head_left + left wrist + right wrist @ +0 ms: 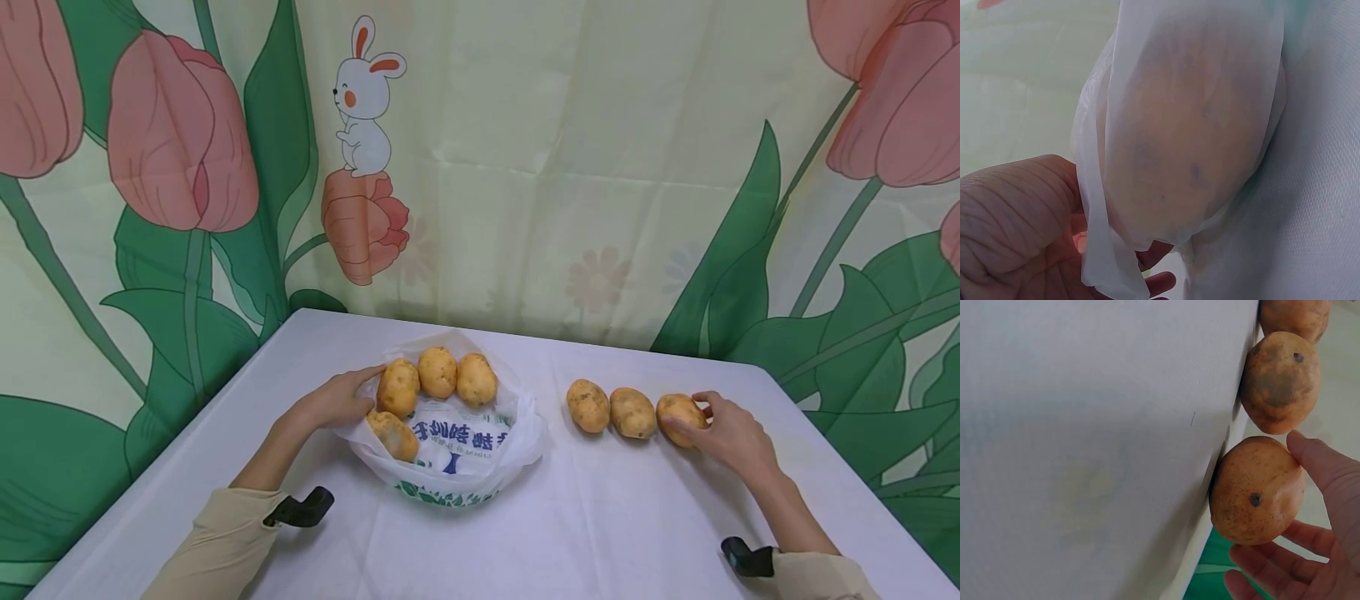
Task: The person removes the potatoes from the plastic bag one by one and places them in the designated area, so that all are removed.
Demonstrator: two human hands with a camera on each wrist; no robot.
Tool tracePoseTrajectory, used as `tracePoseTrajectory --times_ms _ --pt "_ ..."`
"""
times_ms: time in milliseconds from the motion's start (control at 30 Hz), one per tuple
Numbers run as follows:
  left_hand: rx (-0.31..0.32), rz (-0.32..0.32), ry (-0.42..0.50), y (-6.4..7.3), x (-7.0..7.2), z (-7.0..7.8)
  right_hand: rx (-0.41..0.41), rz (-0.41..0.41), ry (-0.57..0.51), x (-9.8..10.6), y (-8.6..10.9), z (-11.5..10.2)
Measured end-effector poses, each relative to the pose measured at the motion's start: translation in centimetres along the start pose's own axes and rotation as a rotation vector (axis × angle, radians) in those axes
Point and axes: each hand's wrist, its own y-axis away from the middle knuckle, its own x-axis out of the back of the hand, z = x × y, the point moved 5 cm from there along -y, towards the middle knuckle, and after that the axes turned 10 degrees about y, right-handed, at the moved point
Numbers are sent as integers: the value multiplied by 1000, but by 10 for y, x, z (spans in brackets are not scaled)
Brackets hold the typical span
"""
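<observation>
A white plastic bag (468, 487) with blue and green print lies spread wide on the table, several potatoes (437, 372) around its inside. At its left rim my left hand (341, 402) holds the edge; in the left wrist view the thin plastic hangs between thumb and fingers, with a potato (1191, 137) showing through it. On the right, three potatoes stand in a row. My right hand (731, 433) grips the rightmost potato (677, 417), thumb on one side and fingers on the other. That potato (1257, 490) sits low at the cloth in the right wrist view.
The middle potato (632, 412) and the left one (588, 406) of the row lie close together. A white cloth (570, 533) covers the table. Behind its far edge hangs a curtain (525, 208) printed with tulips and a rabbit. Black camera mounts (303, 508) extend from both wrists.
</observation>
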Motion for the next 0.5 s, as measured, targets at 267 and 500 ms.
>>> tracePoseTrajectory --times_ms 267,500 --pt "3 -2 -7 0 0 0 -2 -4 0 2 1 -3" --pt "13 -5 4 0 0 0 -2 11 2 3 3 -4"
